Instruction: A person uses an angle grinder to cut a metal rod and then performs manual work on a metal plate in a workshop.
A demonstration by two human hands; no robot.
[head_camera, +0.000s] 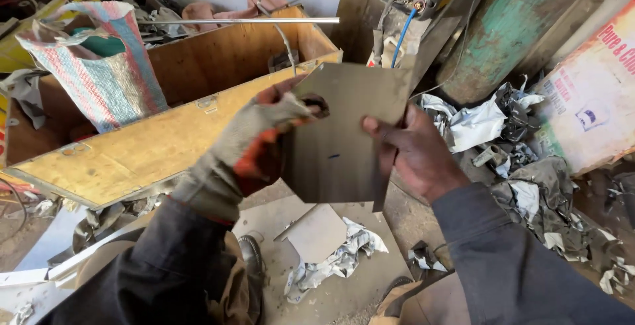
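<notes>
I hold a dull grey metal sheet [344, 133] upright in front of me, cut to an angled outline with a pointed lower edge. My left hand [264, 139], in a worn grey and orange glove, grips its left edge near the top. My bare right hand [410, 153] clasps the right edge, thumb across the front face. A small blue mark shows near the sheet's middle.
An open wooden box [165, 139] stands to the left, with a striped woven bag [106, 67] inside and a thin metal rod [238, 20] across it. Crumpled paper and rags [529, 186] litter the floor at right. A green cylinder [509, 27] stands behind. Below lies a smaller sheet offcut [317, 232].
</notes>
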